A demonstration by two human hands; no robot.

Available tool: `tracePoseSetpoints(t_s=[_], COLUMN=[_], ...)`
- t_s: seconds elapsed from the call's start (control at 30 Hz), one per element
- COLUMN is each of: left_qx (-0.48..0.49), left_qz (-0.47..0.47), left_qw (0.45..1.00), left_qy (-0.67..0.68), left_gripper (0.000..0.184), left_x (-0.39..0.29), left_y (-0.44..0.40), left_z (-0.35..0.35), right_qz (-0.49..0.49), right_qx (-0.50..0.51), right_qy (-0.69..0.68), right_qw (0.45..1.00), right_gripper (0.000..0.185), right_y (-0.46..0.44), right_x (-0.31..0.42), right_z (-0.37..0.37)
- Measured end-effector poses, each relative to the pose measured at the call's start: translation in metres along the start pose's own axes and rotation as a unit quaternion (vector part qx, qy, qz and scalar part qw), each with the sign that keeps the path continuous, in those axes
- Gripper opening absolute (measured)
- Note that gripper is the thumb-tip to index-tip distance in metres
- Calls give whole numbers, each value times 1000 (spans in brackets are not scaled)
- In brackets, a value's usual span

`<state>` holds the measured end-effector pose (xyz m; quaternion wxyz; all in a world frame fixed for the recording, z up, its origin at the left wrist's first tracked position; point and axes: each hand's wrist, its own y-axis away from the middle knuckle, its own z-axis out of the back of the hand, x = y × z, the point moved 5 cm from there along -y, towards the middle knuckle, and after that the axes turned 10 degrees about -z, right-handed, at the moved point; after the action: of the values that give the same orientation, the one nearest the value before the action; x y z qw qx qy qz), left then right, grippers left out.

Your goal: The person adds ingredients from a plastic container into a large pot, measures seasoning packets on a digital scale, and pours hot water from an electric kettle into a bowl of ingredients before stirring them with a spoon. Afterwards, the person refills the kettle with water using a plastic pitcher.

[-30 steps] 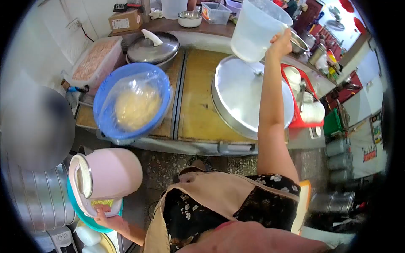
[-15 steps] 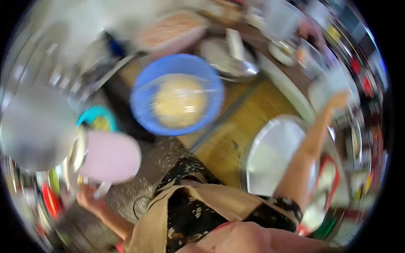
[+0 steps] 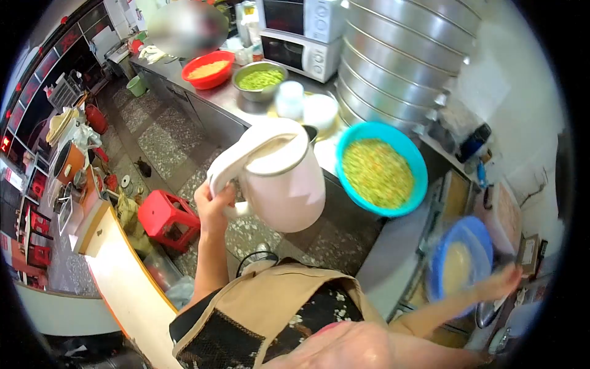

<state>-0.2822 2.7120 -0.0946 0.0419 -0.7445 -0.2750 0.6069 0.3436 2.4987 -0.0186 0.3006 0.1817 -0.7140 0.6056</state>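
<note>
My left hand [image 3: 215, 200] is closed around the handle of a pale pink kettle [image 3: 286, 190] with a white lid, held in the air before my apron. To its right, a turquoise basin [image 3: 418, 194] of chopped green and orange vegetables sits by the counter edge. My right hand [image 3: 501, 283] reaches far right, beside a blue basin [image 3: 482, 243] with pale dough under clear film. Its fingers look stretched out, slightly blurred, with nothing visible in them. Whether it touches anything beneath, I cannot tell.
Tall stacked metal steamers [image 3: 399, 61] and two microwaves [image 3: 298, 49] stand at the back. A red bowl [image 3: 224, 58], a metal bowl of greens [image 3: 270, 95] and white containers [image 3: 319, 112] line the counter. A red stool [image 3: 166, 212] is on the floor at left.
My view has swung left toward the counter and aisle, so the blue basin now sits at far right. The kettle stays in my left hand. My right hand no longer appears at the clear containers.
</note>
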Motion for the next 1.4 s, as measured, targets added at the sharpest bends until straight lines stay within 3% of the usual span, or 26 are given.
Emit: tracePoseSetpoints(t_s=[0.03, 0.07, 0.1, 0.13, 0.2, 0.27, 0.33, 0.4, 0.47, 0.6, 0.8, 0.87, 0.9, 0.93, 1.0, 1.1, 1.13, 1.2, 1.27, 1.3, 1.33, 1.4], left_qx=[-16, -35, -51, -55, -82, -102, -127, -176, -167, -216, -201, -251, -284, -258, -285, -326, -310, -307, -268, -247, -240, -188], left_qz=[12, 5, 0, -5, -20, -24, -36, -25, -47, -40, -51, -36, -58, -62, -74, -70, -59, -45, -44, -29, -9, 30], left_qw=[1000, 999, 999, 998, 996, 994, 990, 977, 979, 968, 968, 950, 943, 942, 936, 920, 926, 925, 948, 956, 959, 966], left_qy=[9, -5, -15, -9, -36, -43, -43, -117, -110, -123, -139, -182, -164, -204, -191, -206, -208, -219, -168, -158, -149, -173], left_gripper=[19, 19, 19, 21, 21, 20, 20, 18, 19, 20, 23, 24, 23, 22, 19, 20, 22, 24, 28, 32, 34, 37], left_x=[18, 19, 20, 26, 29, 37, 52, 68, 91, 131, 154, 151, 144, 138, 135, 138, 127, 126, 138, 141, 142, 155], left_y=[-19, -35, -50, -66, -101, -130, -165, -195, -222, -289, -429, -444, -453, -462, -478, -496, -506, -521, -544, -554, -564, -575], left_z=[37, 64, 86, 110, 145, 178, 209, 232, 253, 291, 313, 341, 344, 344, 347, 366, 395, 412, 423, 429, 432, 456], right_qz=[-56, -93, -31, -29, -22, -67, -124, -112, -48, -44, -145, -135, -156, -170, -122, -132, -142, -166, -260, -309, -285, -253], right_qx=[11, 30, 81, 115, 190, 243, 284, 299, 303, 343, 406, 364, 383, 398, 463, 565, 586, 676, 801, 851, 898, 928], right_qy=[-140, -116, -60, -172, -159, -287, -317, -313, -324, -277, -257, -307, -324, -345, -331, -375, -378, -393, -365, -352, -316, -271], right_qw=[989, 988, 994, 978, 969, 924, 896, 894, 895, 896, 865, 869, 851, 833, 813, 723, 703, 601, 397, 238, 115, -23], right_gripper=[34, 33, 30, 27, 25, 23, 21, 18, 17, 16, 15, 13, 13, 13, 13, 10, 10, 10, 10, 12, 16, 22], right_y=[47, 99, 130, 166, 213, 244, 277, 309, 335, 380, 419, 437, 453, 466, 509, 584, 604, 654, 734, 772, 804, 853], right_x=[26, 99, 124, 163, 232, 266, 314, 338, 358, 413, 460, 483, 499, 516, 554, 598, 631, 670, 707, 733, 761, 815], right_z=[-47, -86, -121, -155, -213, -259, -297, -338, -381, -481, -643, -691, -700, -703, -713, -714, -677, -650, -626, -607, -587, -549])
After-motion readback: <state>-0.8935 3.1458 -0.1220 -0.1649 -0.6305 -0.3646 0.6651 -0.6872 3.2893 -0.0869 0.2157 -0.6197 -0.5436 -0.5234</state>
